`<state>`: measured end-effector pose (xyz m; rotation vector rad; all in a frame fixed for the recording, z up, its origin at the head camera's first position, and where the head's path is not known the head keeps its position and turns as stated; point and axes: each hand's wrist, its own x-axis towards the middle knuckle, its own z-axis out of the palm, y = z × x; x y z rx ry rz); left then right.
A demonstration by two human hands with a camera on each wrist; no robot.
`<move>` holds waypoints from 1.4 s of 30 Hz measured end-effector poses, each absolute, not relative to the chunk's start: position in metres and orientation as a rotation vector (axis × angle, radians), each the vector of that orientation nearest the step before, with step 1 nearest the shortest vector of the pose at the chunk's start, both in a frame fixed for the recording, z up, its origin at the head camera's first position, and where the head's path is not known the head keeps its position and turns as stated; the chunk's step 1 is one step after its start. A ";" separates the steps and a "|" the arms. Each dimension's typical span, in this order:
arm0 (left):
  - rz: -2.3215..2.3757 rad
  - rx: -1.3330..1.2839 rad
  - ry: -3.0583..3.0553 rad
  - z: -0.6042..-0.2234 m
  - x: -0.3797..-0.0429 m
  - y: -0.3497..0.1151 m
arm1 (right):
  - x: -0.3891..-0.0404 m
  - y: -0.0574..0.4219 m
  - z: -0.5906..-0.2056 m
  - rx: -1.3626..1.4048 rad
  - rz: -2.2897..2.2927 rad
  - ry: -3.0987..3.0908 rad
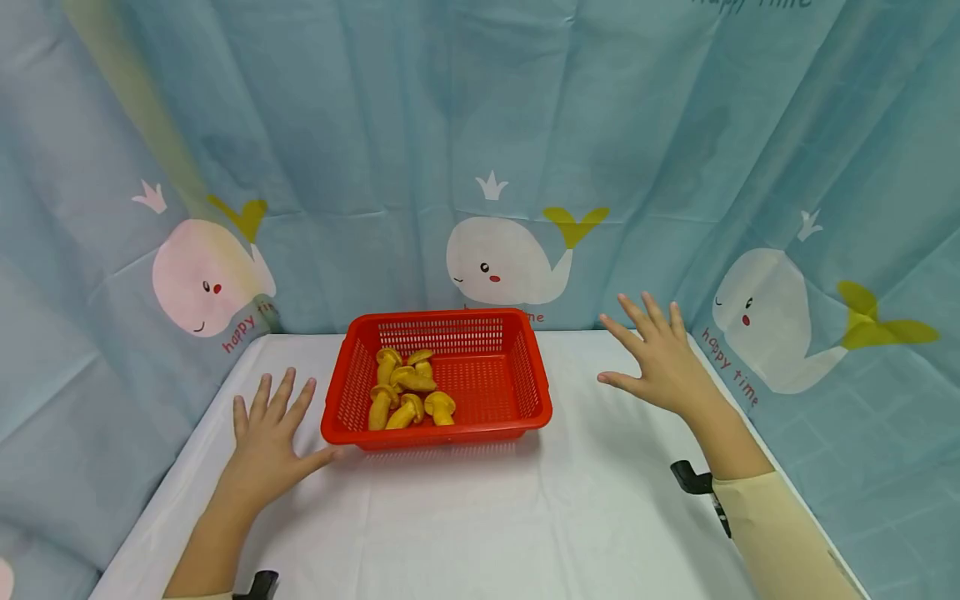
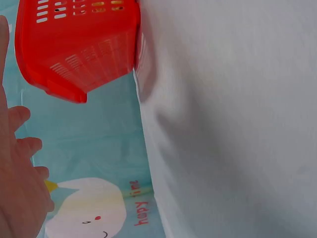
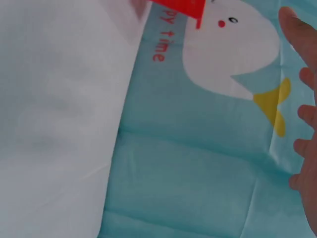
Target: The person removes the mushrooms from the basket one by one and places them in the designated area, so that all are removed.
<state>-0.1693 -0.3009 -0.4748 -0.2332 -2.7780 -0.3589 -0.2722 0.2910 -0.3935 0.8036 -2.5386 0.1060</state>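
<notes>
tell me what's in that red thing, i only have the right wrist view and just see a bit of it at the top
Observer: It's a red basket, and the head view shows six yellow mushrooms inside.
Operator: spread out or to one side
Observer: They're grouped toward the person's left, leaving the basket's right part bare.
Operator: and the left hand, holding any
Observer: No, the left hand holds nothing.

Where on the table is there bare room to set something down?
Bare: the table in front of the basket; the strip between the basket and right hand; the basket's right side. Crowded: the basket's left side, where the mushrooms lie. Tighter: between basket and left hand.
</notes>
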 end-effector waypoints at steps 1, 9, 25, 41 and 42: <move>-0.374 -0.233 -2.776 -0.476 -0.170 -0.300 | -0.273 0.288 -0.391 0.816 0.111 -2.534; -0.588 -0.262 -2.749 -0.484 -0.178 -0.291 | -0.286 0.261 -0.376 0.874 0.141 -2.559; -0.985 -0.195 -2.747 -0.489 -0.186 -0.275 | -0.309 0.208 -0.348 0.984 0.193 -2.601; -1.214 -0.036 -2.753 -0.498 -0.186 -0.268 | -0.331 0.162 -0.334 1.108 0.277 -2.597; -1.227 -0.031 -2.746 -0.499 -0.186 -0.268 | -0.332 0.159 -0.333 1.113 0.291 -2.595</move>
